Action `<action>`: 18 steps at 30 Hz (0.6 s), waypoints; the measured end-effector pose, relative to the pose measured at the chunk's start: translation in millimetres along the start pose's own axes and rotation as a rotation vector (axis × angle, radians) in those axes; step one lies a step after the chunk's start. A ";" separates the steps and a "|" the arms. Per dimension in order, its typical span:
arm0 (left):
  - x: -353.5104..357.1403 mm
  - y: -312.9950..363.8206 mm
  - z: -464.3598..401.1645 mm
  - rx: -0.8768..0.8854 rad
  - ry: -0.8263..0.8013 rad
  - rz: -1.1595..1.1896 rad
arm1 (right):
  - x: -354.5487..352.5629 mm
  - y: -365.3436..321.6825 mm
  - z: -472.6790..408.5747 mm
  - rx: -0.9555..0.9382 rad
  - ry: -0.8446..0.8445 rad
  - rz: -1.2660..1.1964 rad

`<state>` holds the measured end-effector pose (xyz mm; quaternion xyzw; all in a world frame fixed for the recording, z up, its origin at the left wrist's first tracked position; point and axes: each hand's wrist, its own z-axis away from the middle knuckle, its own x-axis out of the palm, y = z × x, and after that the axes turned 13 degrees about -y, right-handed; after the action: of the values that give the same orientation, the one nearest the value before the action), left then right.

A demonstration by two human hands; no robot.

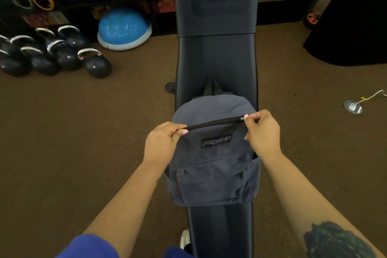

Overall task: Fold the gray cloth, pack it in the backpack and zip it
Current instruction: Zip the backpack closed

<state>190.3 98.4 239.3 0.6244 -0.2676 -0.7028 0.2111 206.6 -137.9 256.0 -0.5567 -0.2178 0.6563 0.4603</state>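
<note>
Backpack flat on desk. Zipper runs left-right; right hand pinches pull at right end, left hand clamps left end.

Backpack lies on dark bench.

The gray backpack lies flat on its back along the dark padded table, front panel up and black top handle pointing away. A black logo patch sits on the front, above a pocket. The black zipper runs closed across the upper front, its metal slider at the right end. The cloth is not visible.
</note>
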 end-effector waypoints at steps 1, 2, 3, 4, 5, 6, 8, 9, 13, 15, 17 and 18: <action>-0.8 0.2 -0.9 -0.007 -0.014 -0.006 | -3.0 2.8 -1.0 0.012 -0.004 -0.006; -1.5 0.8 -1.9 -0.012 -0.033 -0.016 | -5.7 4.9 -1.7 0.024 -0.012 -0.018; -2.4 2.1 -3.3 -0.015 -0.057 -0.033 | -7.7 6.7 -2.9 0.032 -0.021 -0.036; -3.1 4.9 -5.0 -0.010 -0.082 -0.061 | -9.2 7.4 -3.8 0.038 -0.030 -0.061; -3.3 9.7 -7.0 0.010 -0.106 -0.096 | -9.8 8.2 -4.9 0.043 -0.037 -0.084; -2.6 17.3 -9.8 0.058 -0.118 -0.132 | -10.5 7.9 -5.6 0.049 -0.044 -0.104; 3.9 40.2 -17.7 0.203 -0.121 -0.184 | -10.5 7.3 -6.6 0.058 -0.056 -0.131; 9.4 53.8 -22.6 0.264 -0.126 -0.204 | -10.1 7.2 -7.2 0.056 -0.057 -0.141; 39.6 95.9 -41.8 0.319 -0.141 -0.290 | -11.8 8.0 -7.7 0.045 -0.071 -0.159; 50.0 105.2 -47.4 0.299 -0.138 -0.310 | -13.9 10.3 -8.2 0.037 -0.083 -0.158; 54.4 111.0 -49.7 0.284 -0.125 -0.329 | -14.2 11.6 -9.0 0.030 -0.096 -0.165; 55.8 114.1 -50.8 0.279 -0.121 -0.340 | -14.6 12.5 -9.3 0.024 -0.102 -0.171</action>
<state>229.0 -30.2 265.7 0.6406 -0.2653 -0.7204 -0.0153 210.1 -158.4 251.1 -0.4963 -0.2796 0.6447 0.5098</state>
